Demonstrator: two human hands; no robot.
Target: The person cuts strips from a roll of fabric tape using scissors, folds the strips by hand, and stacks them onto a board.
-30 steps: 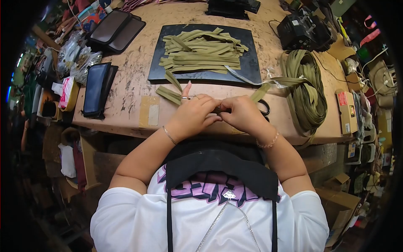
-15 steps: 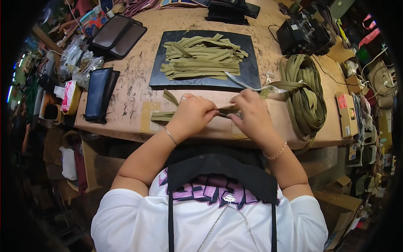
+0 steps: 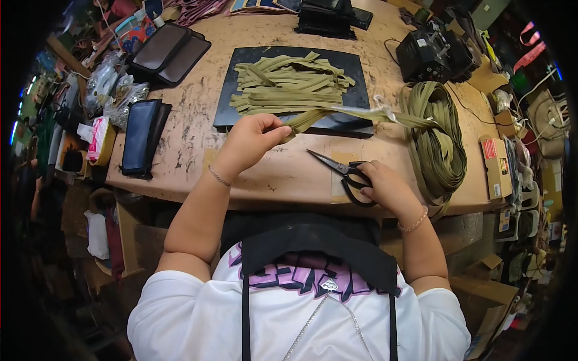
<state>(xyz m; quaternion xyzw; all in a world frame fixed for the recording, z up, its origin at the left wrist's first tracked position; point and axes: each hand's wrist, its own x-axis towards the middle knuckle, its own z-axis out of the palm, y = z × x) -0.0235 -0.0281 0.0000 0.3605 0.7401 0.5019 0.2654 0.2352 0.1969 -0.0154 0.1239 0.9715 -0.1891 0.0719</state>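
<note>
Scuffed worktable (image 3: 186, 135) in cluttered workshop (image 3: 494, 301), left fingers (image 3: 275, 133) pinching olive strip (image 3: 308, 119), right fingers (image 3: 368, 169) half open on scissors (image 3: 344, 169)

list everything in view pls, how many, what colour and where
Scissors: 1, black, near table edge
Loose strip: 1, olive, coil to left hand
Strip pile: many, olive, on board
Board: 1, black, mid table
Coil: 1, olive, table right
Table: 1, light brown, centre
Case: at least 1, black, table left
Panels: 2, brown with black edges, far left
Stack: 1, black, far edge
Machine: 1, black, far right
Carton: 1, brown with red label, right edge
Side clutter: too jumbled to count
Shirt: 1, white, on person
Left hand: 1, bare, pinching loose strip
Right hand: 1, bare, at scissors' handles
</note>
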